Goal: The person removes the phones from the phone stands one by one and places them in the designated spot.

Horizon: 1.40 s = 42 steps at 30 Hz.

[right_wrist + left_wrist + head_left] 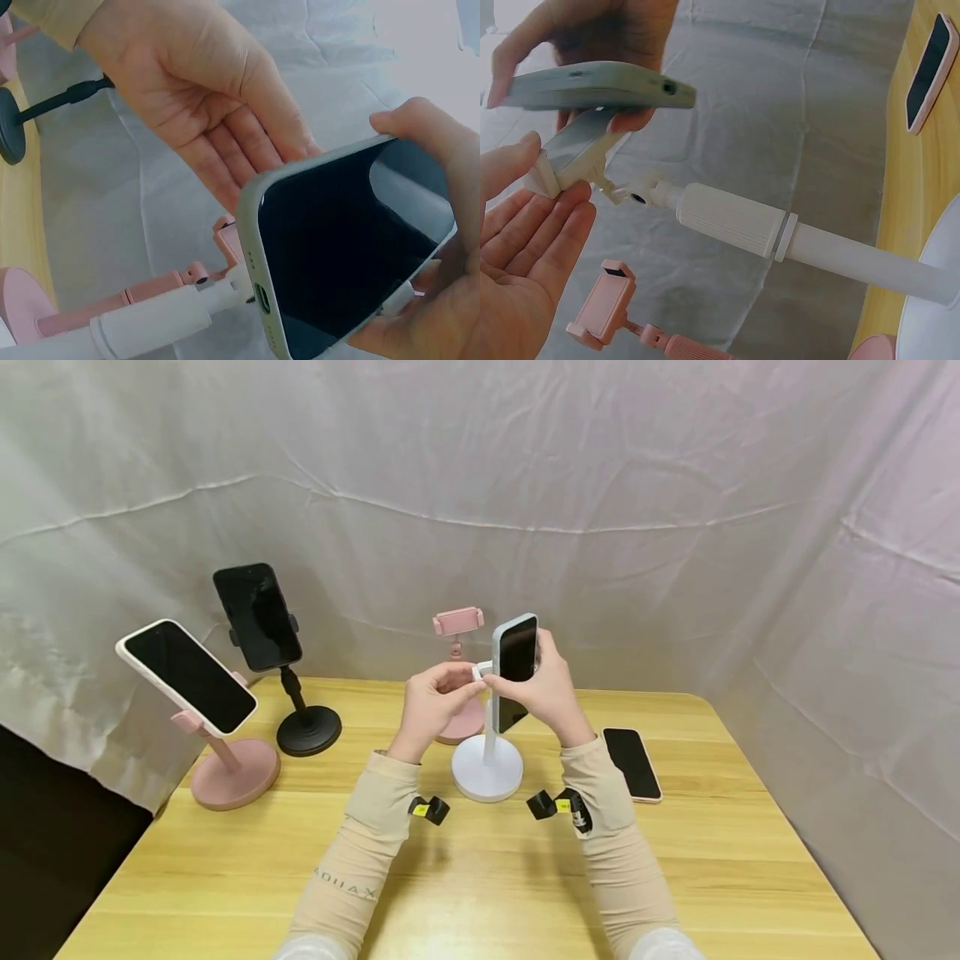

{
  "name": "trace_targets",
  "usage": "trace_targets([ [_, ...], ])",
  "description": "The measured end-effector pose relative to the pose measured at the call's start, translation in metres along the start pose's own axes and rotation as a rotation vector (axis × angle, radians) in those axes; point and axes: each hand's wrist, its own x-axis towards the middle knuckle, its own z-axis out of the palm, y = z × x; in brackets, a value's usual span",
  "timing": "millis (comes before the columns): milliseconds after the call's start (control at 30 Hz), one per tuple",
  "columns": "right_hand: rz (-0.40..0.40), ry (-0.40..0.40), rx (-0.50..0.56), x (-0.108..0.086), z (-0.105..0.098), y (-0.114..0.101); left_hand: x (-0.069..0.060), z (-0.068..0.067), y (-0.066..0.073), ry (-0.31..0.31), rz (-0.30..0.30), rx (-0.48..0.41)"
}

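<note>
A white phone stand (487,768) with a round base stands mid-table. My left hand (437,700) pinches one jaw of its clamp (577,154) between thumb and fingers. My right hand (551,689) grips a phone in a pale green-blue case (337,247) by its edges, its dark screen toward me in the head view. In the left wrist view the phone (600,86) lies tilted just off the clamp's face, close to it; whether they touch at the far side I cannot tell.
Behind stands a pink stand (459,622) with a bare clamp. At left, a pink stand (236,777) bears a white-cased phone (191,677), and a black stand (309,731) bears a black phone (258,617). A pink-edged phone (632,764) lies flat at right.
</note>
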Motion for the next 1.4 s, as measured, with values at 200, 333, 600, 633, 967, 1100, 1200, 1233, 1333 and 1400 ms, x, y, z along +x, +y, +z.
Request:
trace_targets([
  [200,-0.019,-0.029,0.061,-0.003,0.0,-0.005,-0.002,0.001,-0.001,0.023,-0.003,0.027],
  [333,-0.037,-0.027,0.11,-0.002,-0.004,-0.009,-0.002,0.002,0.001,0.02,-0.015,0.033],
  [600,-0.111,-0.018,0.319,0.004,-0.017,-0.021,-0.001,0.003,0.001,0.026,-0.02,0.02],
  [633,-0.125,-0.003,0.334,0.004,-0.018,-0.023,-0.001,0.003,0.0,0.025,-0.019,0.016],
  [967,-0.284,0.191,0.615,0.007,-0.04,-0.033,-0.001,0.004,-0.001,0.037,-0.013,0.023],
  [1100,-0.319,0.255,0.686,0.002,-0.058,-0.03,-0.001,0.005,-0.002,0.039,-0.019,0.022],
  [1200,-0.322,0.295,0.705,-0.004,-0.072,-0.023,-0.002,0.004,-0.002,0.042,-0.023,0.019],
  [1233,-0.322,0.309,0.704,-0.006,-0.077,-0.02,-0.003,0.004,-0.002,0.042,-0.024,0.018],
  [1333,-0.317,0.346,0.704,-0.011,-0.09,-0.009,-0.004,0.002,0.0,0.045,-0.031,0.021],
  [1400,-0.303,0.37,0.69,-0.014,-0.099,-0.003,-0.006,-0.001,0.002,0.047,-0.039,0.022],
])
